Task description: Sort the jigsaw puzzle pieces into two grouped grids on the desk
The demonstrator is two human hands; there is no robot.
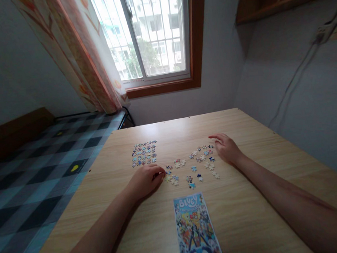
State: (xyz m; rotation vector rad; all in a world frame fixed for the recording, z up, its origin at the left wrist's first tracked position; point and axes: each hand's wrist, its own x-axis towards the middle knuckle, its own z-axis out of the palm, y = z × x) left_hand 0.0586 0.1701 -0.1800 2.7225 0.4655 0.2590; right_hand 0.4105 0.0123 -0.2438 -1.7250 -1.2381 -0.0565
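Note:
My left hand point(148, 178) rests on the table with its thumb and fingers pinched together. A small dark bit shows at the fingertips, too small to make out. Beside them lies a little cluster of jigsaw pieces point(174, 179). Behind this hand, more jigsaw pieces point(144, 154) are laid out in a block of rows. My right hand point(225, 147) is at the right edge of the loose pieces point(202, 155), index finger stretched out to the left and the other fingers partly curled, with nothing seen in it. Some scattered pieces lie picture side up, others show a pale side.
A printed Bluey picture sheet point(197, 230) lies at the near middle of the wooden table point(247, 214). To the left stands a bed point(79, 150) with a checked cover. A window point(154, 33) and curtain point(91, 58) are beyond the table; a cable point(288, 84) hangs on the right wall.

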